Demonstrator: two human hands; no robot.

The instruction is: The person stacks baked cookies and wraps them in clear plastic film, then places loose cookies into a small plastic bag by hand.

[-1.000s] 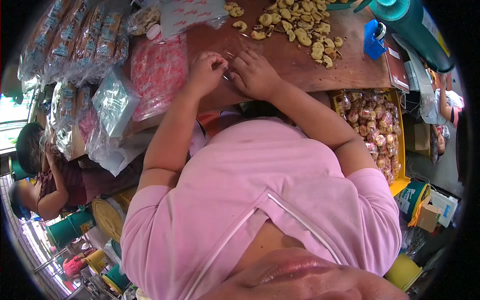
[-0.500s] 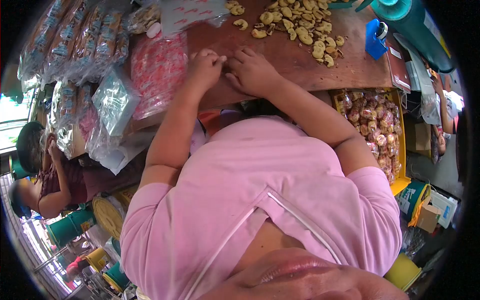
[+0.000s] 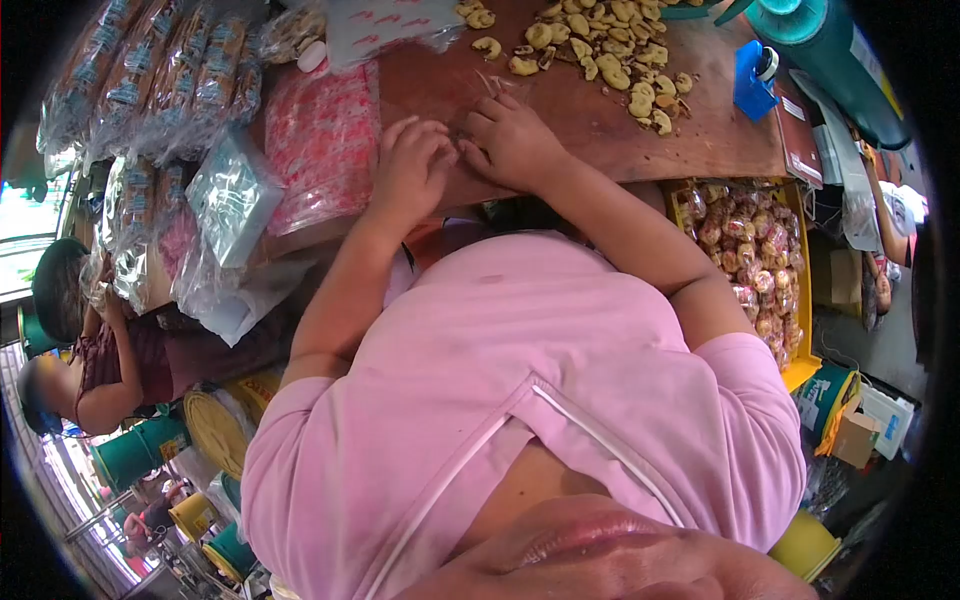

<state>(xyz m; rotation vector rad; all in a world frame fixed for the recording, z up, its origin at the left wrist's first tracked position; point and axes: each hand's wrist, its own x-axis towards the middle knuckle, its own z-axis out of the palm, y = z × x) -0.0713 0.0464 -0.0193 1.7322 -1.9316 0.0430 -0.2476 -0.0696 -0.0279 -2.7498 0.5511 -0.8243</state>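
"Noting the fingers first: how do yours stand?"

"Left hand: fingers half open, loosely curled, nothing seen in them. Right hand: fingers bent, thumb slightly apart from them. Cannot tell whether they pinch anything."

"And the thing itself?"

"A thin, clear, filmy bit shows on the counter, just beyond my right fingertips; blurred. Whether it touches them, unclear. Beside my left hand: red-printed plastic, flat, reaching the near edge."

"How would you handle it well?"

"My judgement: light fingertip work. Wrists low by the near edge, thumb pad meeting finger pad squarely, little force. Film like this would likely crease or cling. Dry tips, and clear of the crumbs."

"Surface?"

"Reddish-brown, wood by the look. Curved yellow pieces lie scattered beyond my right hand, crumbs about them. Printed white plastic beyond my left. Long packs of brown goods at the far left corner; blue dispenser toward the right end."

"The room?"

"Yellow crate of wrapped rounds, below the near edge on my right. Another person off to my left, hands at some clear plastic; green bucket close by them. Bright light on that side."
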